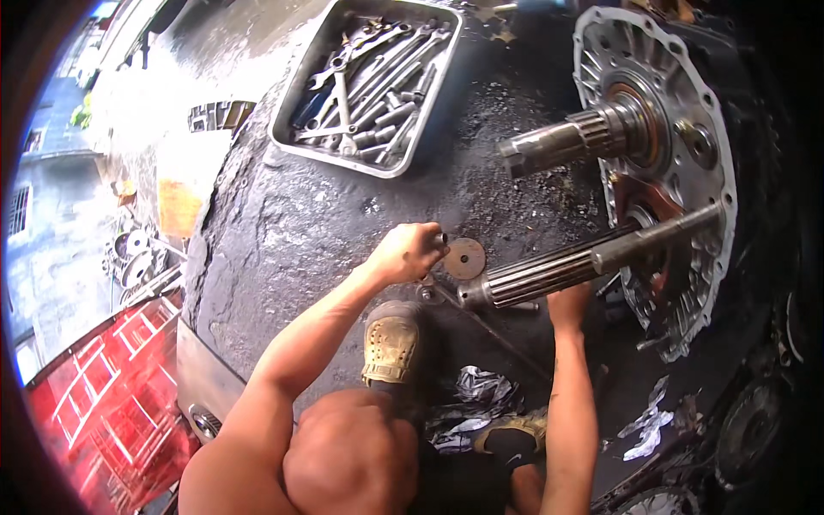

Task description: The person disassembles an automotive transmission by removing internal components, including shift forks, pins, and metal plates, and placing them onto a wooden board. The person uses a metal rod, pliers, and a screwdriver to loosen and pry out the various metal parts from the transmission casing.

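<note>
My left hand (pixel 414 252) gripping a tube (pixel 441 239), disc (pixel 463 269) beside it, right hand (pixel 570 304) at the shaft (pixel 539 281), grip I can't tell.

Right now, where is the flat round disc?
In the head view, the disc is near the middle, just right of the left hand, by the end of the grooved rod.

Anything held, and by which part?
Left hand: dark cylindrical piece, gripped around its side, one end protruding. Right hand: cannot tell, partly hidden by splined shaft.
</note>
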Available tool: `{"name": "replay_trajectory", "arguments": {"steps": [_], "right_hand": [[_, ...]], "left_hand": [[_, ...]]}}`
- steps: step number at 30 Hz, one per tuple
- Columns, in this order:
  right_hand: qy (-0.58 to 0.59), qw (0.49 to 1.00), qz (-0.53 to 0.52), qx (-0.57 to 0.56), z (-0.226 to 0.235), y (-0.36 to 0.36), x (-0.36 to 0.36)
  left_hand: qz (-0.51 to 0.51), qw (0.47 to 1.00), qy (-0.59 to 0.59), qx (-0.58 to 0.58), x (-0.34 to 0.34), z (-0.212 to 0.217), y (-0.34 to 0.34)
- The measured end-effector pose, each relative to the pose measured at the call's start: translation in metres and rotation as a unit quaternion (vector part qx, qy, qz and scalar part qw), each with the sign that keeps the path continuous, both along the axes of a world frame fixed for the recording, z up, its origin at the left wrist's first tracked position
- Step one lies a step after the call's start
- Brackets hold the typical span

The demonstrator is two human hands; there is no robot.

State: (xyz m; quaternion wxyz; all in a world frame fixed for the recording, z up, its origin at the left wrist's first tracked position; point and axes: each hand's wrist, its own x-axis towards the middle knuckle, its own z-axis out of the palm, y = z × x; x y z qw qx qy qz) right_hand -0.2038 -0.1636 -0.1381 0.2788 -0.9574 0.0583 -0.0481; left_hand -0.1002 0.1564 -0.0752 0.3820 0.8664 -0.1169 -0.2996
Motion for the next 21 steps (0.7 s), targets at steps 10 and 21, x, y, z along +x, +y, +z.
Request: {"name": "replay_trajectory", "arguments": {"steps": [10, 21], "right_hand": [[0.030, 0.999, -0.013, 0.010, 0.041, 0.020, 0.015], [0.298, 0.937, 0.147, 0.104, 0.096, 0.048, -0.047]], "left_hand": [[0.113, 0.949, -0.262, 0.134, 0.083, -0.004, 0.042], [-0.023, 0.943, -0.257, 0.208, 0.154, -0.043, 0.043]]}}
